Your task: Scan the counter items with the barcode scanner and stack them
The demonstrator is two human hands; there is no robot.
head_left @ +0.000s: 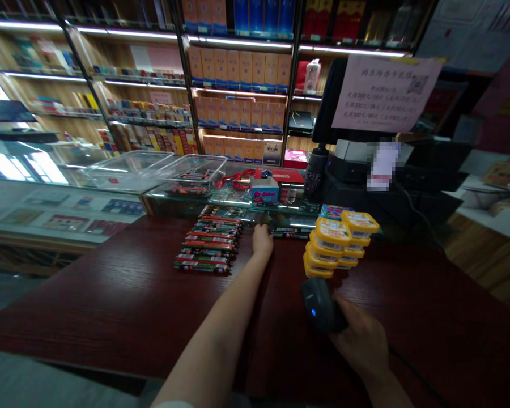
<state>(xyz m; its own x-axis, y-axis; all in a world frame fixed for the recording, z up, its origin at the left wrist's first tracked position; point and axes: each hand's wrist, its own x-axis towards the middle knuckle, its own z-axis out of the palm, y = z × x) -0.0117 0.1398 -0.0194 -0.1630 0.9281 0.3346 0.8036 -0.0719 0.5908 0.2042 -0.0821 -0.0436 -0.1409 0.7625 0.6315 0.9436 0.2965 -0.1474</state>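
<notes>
My right hand is wrapped round the grip of a dark barcode scanner with a lit blue light, low over the table. Stretched far forward, my left hand has its fingers curled closed near the table's back edge. Something dark and blurred is at its fingertips; I cannot make out what. To its left lies a row of dark and red stick-shaped packets. A few similar packets lie to its right. Stacked yellow tubs with white lids stand beyond the scanner.
Behind the dark red table runs a glass counter with a clear plastic bin, a small blue-and-pink box and a black bottle. A monitor with a paper notice stands back right. The scanner's cord trails right.
</notes>
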